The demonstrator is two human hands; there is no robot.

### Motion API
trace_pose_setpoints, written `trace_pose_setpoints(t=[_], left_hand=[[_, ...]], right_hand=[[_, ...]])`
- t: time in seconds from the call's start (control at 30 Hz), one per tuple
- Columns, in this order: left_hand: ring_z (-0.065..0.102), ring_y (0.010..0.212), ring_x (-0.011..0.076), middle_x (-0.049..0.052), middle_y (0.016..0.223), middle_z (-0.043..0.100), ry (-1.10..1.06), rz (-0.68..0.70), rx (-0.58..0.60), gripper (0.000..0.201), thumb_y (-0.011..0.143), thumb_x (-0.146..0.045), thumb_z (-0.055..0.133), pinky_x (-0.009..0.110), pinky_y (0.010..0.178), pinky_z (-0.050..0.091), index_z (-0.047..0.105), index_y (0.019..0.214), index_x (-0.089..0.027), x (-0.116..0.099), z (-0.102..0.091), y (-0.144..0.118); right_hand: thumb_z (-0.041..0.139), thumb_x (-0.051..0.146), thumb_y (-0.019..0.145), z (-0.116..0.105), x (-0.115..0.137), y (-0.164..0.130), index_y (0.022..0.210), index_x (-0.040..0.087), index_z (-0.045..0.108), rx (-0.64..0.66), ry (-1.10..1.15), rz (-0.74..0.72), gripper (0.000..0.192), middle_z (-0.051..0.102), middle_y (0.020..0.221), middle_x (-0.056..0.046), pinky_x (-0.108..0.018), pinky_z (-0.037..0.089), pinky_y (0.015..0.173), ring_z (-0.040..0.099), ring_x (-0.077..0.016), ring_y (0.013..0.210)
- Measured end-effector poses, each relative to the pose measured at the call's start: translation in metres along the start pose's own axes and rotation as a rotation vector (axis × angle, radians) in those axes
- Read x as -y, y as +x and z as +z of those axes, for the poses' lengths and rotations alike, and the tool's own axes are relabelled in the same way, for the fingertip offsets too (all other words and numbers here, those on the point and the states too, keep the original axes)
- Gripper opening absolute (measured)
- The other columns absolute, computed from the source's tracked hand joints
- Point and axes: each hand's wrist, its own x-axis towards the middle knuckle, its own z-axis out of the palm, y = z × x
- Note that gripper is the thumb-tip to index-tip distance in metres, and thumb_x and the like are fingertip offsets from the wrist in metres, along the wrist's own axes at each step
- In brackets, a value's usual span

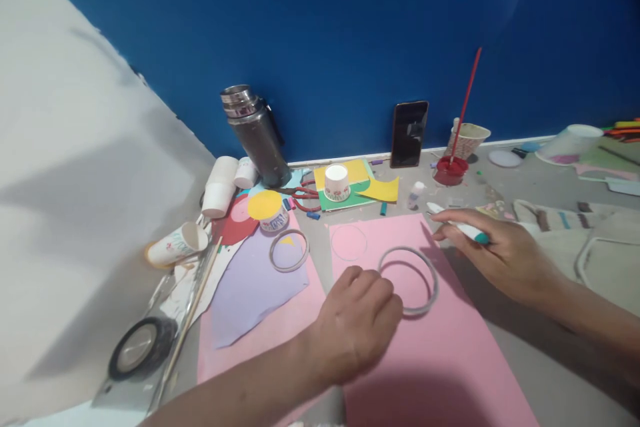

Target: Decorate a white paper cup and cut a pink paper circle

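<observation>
My left hand [357,320] is closed at the near left edge of a grey ring [434,280], its fingertips hidden behind the knuckles. Under that ring is a pink paper sheet [425,353]. A circle outline [349,243] is drawn on the sheet's far left part. In my right hand [515,257] is a white marker [457,225] with a teal end, held between thumb and fingers above the sheet's right edge. A second, smaller ring [290,269] rests on a lilac paper piece [250,293] to the left.
Paper cups [337,184], red-handled scissors [306,200] and a steel flask [257,140] stand or lie at the back. A phone [409,135] leans on the blue wall, near a red paint pot [450,172] with a brush. Black tape [143,347] lies at left.
</observation>
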Motion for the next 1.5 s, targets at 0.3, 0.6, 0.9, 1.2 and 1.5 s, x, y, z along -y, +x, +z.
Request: trace_pose_setpoints(t=[0.3,0.6,0.9,1.2,1.5], left_hand=[[0.051,0.076,0.0187,0.002,0.081,0.059,0.033,0.178,-0.098,0.015,0.101,-0.009,0.055,0.037,0.072,0.038,0.063,0.090,-0.016,-0.013,0.000,0.014],[0.055,0.087,0.0275,0.010,0.096,0.062,0.093,-0.453,0.112,0.007,0.099,-0.023,0.062,0.042,0.075,0.045,0.063,0.096,-0.016,-0.031,-0.011,-0.002],[0.056,0.101,0.0325,0.008,0.100,0.060,0.113,-1.012,0.228,0.021,0.090,-0.035,0.072,0.047,0.088,0.045,0.060,0.097,-0.020,-0.030,-0.010,-0.028],[0.057,0.066,0.0180,-0.004,0.073,0.060,-0.769,-1.386,-0.214,0.016,0.082,-0.028,0.066,0.030,0.064,0.043,0.053,0.090,-0.024,-0.031,-0.014,-0.016],[0.077,0.076,0.0239,0.006,0.097,0.083,-1.189,-1.494,-0.414,0.068,0.066,-0.039,0.087,0.031,0.071,0.058,0.061,0.125,-0.022,-0.018,-0.043,-0.024]], right_hand=[[0.062,0.053,0.097,-0.002,0.002,-0.023,0.097,0.026,0.079,0.131,0.051,0.041,0.032,0.084,0.104,-0.005,-0.037,0.061,0.082,0.080,-0.0293,0.096],[0.059,0.039,0.102,-0.015,-0.029,-0.047,0.103,0.029,0.077,-0.061,-0.188,-0.240,0.021,0.085,0.099,-0.004,-0.037,0.058,0.076,0.080,-0.0271,0.085],[0.050,0.026,0.107,-0.031,-0.053,-0.049,0.114,0.025,0.075,-0.173,-0.525,-0.351,0.025,0.080,0.102,-0.012,-0.041,0.049,0.071,0.075,-0.0329,0.092],[0.053,0.017,0.107,0.011,-0.018,-0.091,0.122,0.021,0.068,0.068,-0.375,-0.625,0.022,0.076,0.096,-0.007,-0.034,0.050,0.074,0.071,-0.0222,0.083],[0.052,0.044,0.108,-0.013,-0.036,-0.075,0.130,0.020,0.063,-0.039,-0.531,-0.353,0.034,0.073,0.104,-0.011,-0.035,0.051,0.066,0.071,-0.0278,0.090]])
